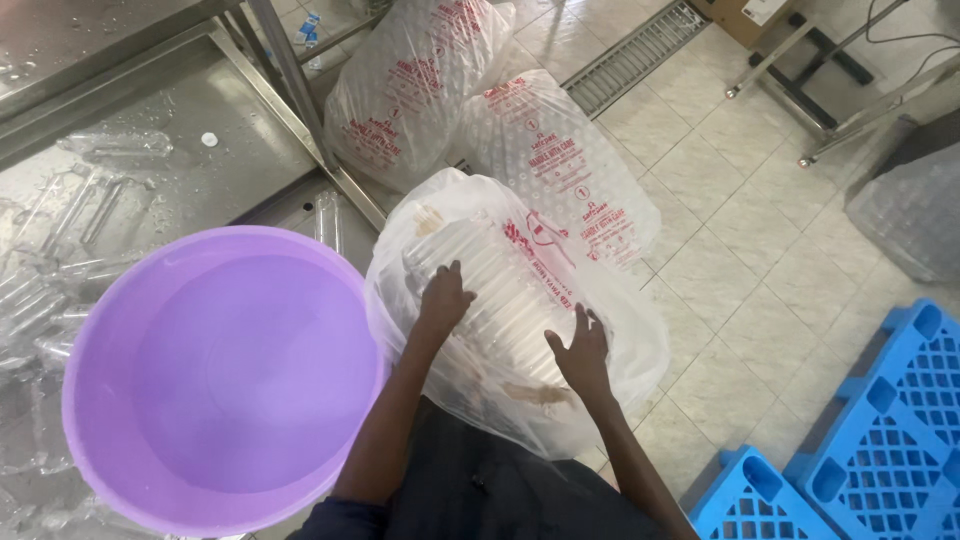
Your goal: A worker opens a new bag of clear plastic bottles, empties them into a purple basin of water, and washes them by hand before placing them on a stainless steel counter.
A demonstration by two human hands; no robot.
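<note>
— So, which packages do you see, and where?

— Three clear plastic sacks with red printing stand on the tiled floor (760, 250). The nearest sack (520, 310) sits right in front of the person, its side touching the rim of a purple basin (215, 375). A second sack (560, 160) leans just behind it, and a third sack (410, 80) stands farther back, against a leg of the steel table (130, 110).

— What are the hands doing?

— Both rest on the nearest sack. The left hand (443, 298) lies flat on its upper side, fingers spread and open. The right hand (582, 350) presses its open palm on the lower right side, fingers splayed; neither is closed round anything.

— And what is in the containers?

— The nearest sack is packed with rows of clear plastic bottles, showing as ribbed lines through the film. The purple basin looks bare inside; I can't tell if it holds water. More clear bottles (60, 250) lie loose on the wet table's lower shelf at the left.

— Anything else?

— Blue plastic pallets (880, 440) at the floor's lower right corner, and a metal drain grate (640, 50) near the top.
</note>
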